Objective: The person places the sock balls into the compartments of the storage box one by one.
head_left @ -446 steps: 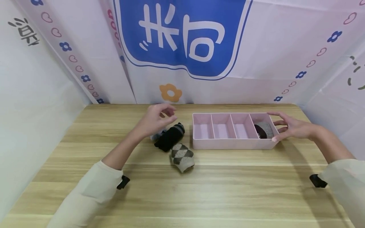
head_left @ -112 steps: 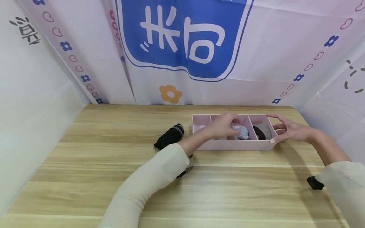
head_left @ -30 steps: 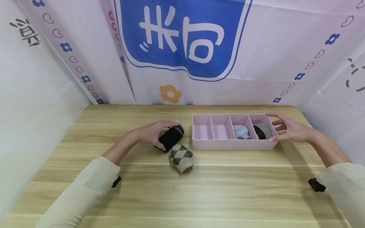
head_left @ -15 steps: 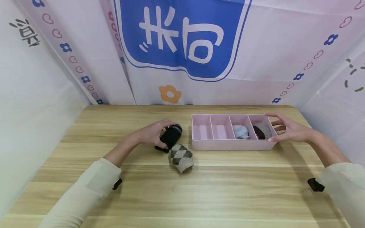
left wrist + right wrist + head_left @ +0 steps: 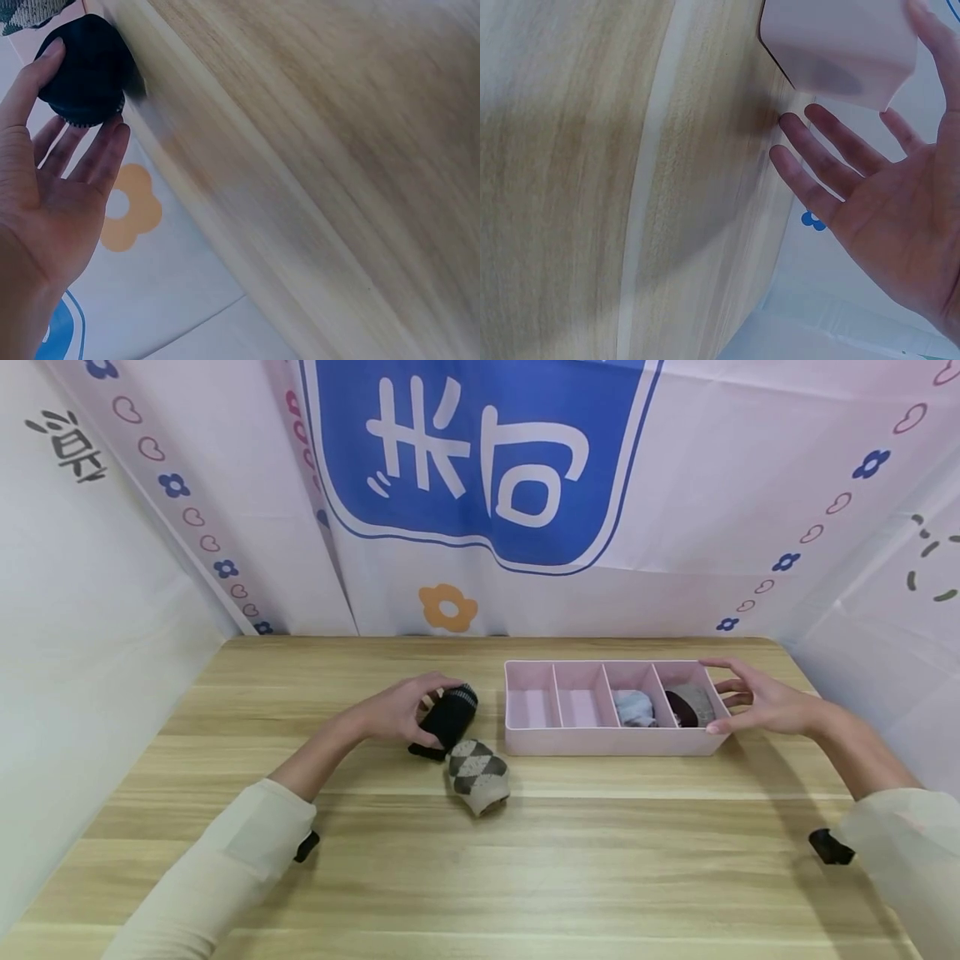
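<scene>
My left hand pinches a rolled black sock on the table, thumb on the near side and fingertips on the far side. In the left wrist view the black sock sits between thumb and fingers, its striped cuff towards the fingertips. Just in front lies a rolled argyle sock in beige and grey. My right hand holds the right end of a pink divided box between thumb and index finger; its other fingers stay loose. A light blue sock lies in the third compartment from the left, a grey and brown sock in the rightmost.
The two left compartments show their bare floors. The wooden table reaches back to a printed cloth, with more white cloth at both sides. Black straps show at the wrists.
Earlier, the light blue sock moved from beside the black sock into the box's third compartment. The left hand then returned to the black sock and turned it slightly. The right hand stays put.
</scene>
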Tool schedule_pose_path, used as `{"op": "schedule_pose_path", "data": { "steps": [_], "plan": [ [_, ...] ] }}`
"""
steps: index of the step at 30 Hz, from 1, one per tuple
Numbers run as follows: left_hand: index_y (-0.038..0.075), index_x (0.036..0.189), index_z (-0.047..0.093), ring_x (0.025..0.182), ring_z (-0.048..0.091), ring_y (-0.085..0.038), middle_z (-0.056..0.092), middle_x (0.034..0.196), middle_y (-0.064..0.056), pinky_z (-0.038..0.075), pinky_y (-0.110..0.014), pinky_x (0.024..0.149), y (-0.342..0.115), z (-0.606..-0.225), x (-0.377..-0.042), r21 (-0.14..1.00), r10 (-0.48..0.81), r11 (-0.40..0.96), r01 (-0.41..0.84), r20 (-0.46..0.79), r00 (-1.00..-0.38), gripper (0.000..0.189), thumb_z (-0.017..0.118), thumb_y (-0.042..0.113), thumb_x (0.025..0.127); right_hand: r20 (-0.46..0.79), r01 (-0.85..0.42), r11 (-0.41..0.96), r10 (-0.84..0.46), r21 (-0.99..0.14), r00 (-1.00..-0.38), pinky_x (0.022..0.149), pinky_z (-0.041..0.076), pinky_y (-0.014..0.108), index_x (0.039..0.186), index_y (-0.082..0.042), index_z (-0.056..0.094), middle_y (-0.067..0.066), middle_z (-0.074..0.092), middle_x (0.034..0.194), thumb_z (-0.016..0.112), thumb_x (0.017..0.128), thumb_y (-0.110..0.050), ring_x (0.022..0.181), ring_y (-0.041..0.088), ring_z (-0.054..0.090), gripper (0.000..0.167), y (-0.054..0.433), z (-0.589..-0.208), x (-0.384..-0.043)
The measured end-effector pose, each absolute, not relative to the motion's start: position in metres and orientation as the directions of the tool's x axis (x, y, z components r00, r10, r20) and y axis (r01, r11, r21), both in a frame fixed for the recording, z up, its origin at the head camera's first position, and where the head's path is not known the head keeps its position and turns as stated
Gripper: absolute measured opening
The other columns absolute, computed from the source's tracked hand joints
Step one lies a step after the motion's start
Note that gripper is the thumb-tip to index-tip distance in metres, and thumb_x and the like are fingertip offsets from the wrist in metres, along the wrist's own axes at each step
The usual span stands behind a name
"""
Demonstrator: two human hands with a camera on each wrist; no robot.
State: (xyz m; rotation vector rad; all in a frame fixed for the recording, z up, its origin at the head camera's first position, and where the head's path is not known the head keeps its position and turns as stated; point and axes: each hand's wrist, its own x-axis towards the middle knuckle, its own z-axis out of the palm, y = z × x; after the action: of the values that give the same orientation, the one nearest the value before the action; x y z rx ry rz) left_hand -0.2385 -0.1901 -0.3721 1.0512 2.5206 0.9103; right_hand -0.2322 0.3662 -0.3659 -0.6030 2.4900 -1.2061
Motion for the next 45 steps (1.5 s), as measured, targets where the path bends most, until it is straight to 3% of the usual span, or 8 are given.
{"op": "schedule_pose_path", "data": {
  "steps": [5, 8, 15, 23, 29, 45],
  "plan": [
    [-0.006, 0.152, 0.042, 0.119, 0.057, -0.04, 0.053, 0.145, -0.024, 0.056, -0.05, 0.094, -0.191, -0.37, -0.238, 0.662, 0.702, 0.536, 0.524, -0.006, -0.712, 0.087, 0.087, 0.007, 0.08, -0.112, -0.214, 0.564, -0.487, -0.797, -0.866, 0.085, 0.056, 0.028, 0.159, -0.003, 0.017, 0.04, 0.048, 0.14, 0.079, 0.083, 0.002, 0.116, 0.035, 0.06, 0.098, 0.367, -0.364, -0.233],
    [-0.005, 0.153, 0.043, 0.119, 0.057, -0.04, 0.053, 0.145, -0.023, 0.056, -0.051, 0.094, -0.192, -0.371, -0.239, 0.675, 0.698, 0.526, 0.517, 0.004, -0.716, 0.088, 0.088, 0.009, 0.079, -0.115, -0.211, 0.563, -0.487, -0.799, -0.866, 0.086, 0.056, 0.028, 0.159, -0.003, 0.017, 0.039, 0.047, 0.141, 0.079, 0.083, 0.001, 0.117, 0.032, 0.06, 0.098, 0.366, -0.364, -0.233],
    [-0.002, 0.155, 0.042, 0.12, 0.057, -0.038, 0.051, 0.148, -0.021, 0.055, -0.05, 0.097, -0.19, -0.369, -0.241, 0.722, 0.676, 0.491, 0.487, 0.037, -0.736, 0.091, 0.089, 0.007, 0.078, -0.115, -0.21, 0.56, -0.489, -0.802, -0.865, 0.086, 0.056, 0.028, 0.159, -0.002, 0.017, 0.04, 0.047, 0.141, 0.079, 0.083, 0.001, 0.121, 0.047, 0.056, 0.098, 0.366, -0.364, -0.233],
    [-0.002, 0.154, 0.042, 0.119, 0.058, -0.038, 0.052, 0.145, -0.023, 0.056, -0.049, 0.096, -0.187, -0.368, -0.242, 0.773, 0.653, 0.435, 0.462, 0.082, -0.753, 0.088, 0.087, 0.005, 0.08, -0.118, -0.201, 0.552, -0.488, -0.809, -0.865, 0.085, 0.057, 0.029, 0.158, -0.004, 0.018, 0.039, 0.047, 0.14, 0.079, 0.083, 0.001, 0.113, 0.021, 0.061, 0.096, 0.367, -0.364, -0.232],
    [-0.003, 0.154, 0.043, 0.12, 0.059, -0.04, 0.052, 0.144, -0.023, 0.057, -0.049, 0.095, -0.183, -0.366, -0.241, 0.807, 0.623, 0.403, 0.432, 0.104, -0.775, 0.088, 0.088, 0.003, 0.078, -0.116, -0.203, 0.548, -0.492, -0.812, -0.863, 0.086, 0.057, 0.028, 0.158, -0.003, 0.018, 0.039, 0.047, 0.14, 0.078, 0.083, 0.002, 0.111, 0.012, 0.061, 0.097, 0.367, -0.364, -0.233],
    [0.0, 0.153, 0.047, 0.123, 0.059, -0.04, 0.053, 0.147, -0.02, 0.055, -0.05, 0.097, -0.173, -0.358, -0.242, 0.833, 0.563, 0.362, 0.419, 0.162, -0.81, 0.083, 0.087, 0.004, 0.081, -0.119, -0.199, 0.545, -0.493, -0.815, -0.862, 0.086, 0.057, 0.028, 0.158, -0.005, 0.019, 0.039, 0.048, 0.139, 0.078, 0.084, 0.001, 0.111, 0.013, 0.062, 0.095, 0.366, -0.363, -0.231]
  ]
}}
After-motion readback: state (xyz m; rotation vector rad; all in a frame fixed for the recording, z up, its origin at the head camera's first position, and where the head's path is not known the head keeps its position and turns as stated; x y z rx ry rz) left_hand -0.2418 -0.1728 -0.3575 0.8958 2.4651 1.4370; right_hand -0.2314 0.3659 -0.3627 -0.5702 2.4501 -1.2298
